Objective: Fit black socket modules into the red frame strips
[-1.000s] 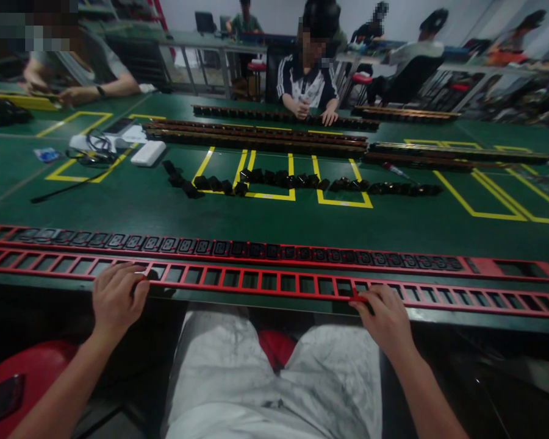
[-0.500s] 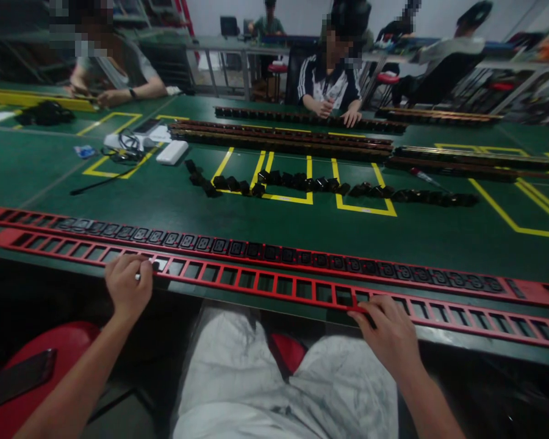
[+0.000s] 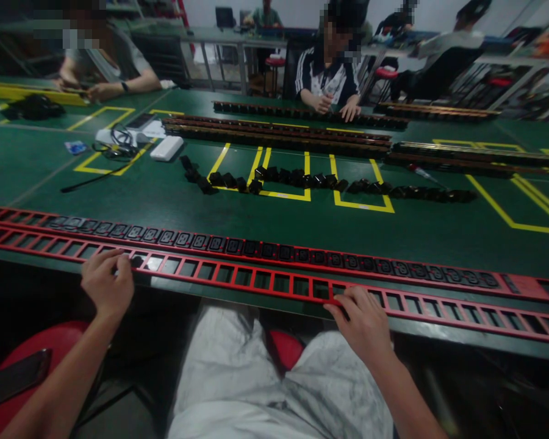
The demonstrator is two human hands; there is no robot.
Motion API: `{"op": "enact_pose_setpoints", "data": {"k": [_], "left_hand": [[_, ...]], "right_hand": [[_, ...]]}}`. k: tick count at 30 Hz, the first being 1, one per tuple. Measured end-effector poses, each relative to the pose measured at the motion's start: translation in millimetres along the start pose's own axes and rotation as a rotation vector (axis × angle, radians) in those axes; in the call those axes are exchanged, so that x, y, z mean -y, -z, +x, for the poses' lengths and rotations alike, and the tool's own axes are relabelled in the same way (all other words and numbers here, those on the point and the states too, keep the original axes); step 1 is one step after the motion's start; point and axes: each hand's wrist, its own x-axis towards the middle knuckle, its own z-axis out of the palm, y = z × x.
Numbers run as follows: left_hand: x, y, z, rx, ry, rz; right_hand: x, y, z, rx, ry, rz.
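Two long red metal strips lie along the near edge of the green table. The nearer one [image 3: 265, 281] is an empty frame with rectangular cut-outs; the one behind it [image 3: 274, 250] is filled with black sockets. My left hand [image 3: 107, 283] grips the empty frame's near edge at the left, fingers curled over it. My right hand [image 3: 363, 320] grips the same frame further right, fingers hooked over its edge. A row of loose black sockets [image 3: 320, 182] lies in the middle of the table.
More dark socket strips [image 3: 279, 135] lie across the far side, where a person's hands [image 3: 336, 108] work on one. A white box [image 3: 166, 148], cables and papers sit at the left. Another person sits at the far left. A phone [image 3: 13, 378] rests on a red stool.
Both of my hands have slid left along the empty red frame, keeping their grip. The view has shifted slightly with the head.
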Motion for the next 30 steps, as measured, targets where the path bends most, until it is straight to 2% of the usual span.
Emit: {"op": "enact_pose_setpoints", "data": {"k": [3,6,10,13,15,17,21,25,28,30], "left_hand": [[-8,4.4,-2,-0.067,0.057,-0.03],[-42,11.9,-8,-0.064,-0.019,-0.099],[-118,16.1,-20,0.167,-0.312,-0.28],[-177,10.7,-32,0.354,-0.466,-0.372],[-208,5.2,-42,0.444,-0.553,-0.391],[-229,0.6,-53,0.524,-0.612,-0.385],[-251,-3.2,-69,0.608,-0.665,-0.294],[-264,-7.9,-65,0.615,-0.641,-0.224],[-274,-16.8,-55,0.662,-0.662,-0.206],[-279,-23.7,-50,0.692,-0.673,-0.194]], "right_hand": [[11,-5,5,0.011,-0.005,0.029],[19,-9,10,0.022,-0.008,0.049],[25,-12,14,0.027,-0.018,0.065],[28,-14,15,0.037,-0.036,0.069],[29,-15,15,0.047,-0.048,0.067],[32,-17,14,0.054,-0.065,0.059],[40,-14,15,0.091,-0.124,0.011],[47,6,20,0.107,-0.121,-0.021],[35,27,22,0.035,-0.116,-0.011],[14,40,20,0.004,-0.133,-0.031]]}}
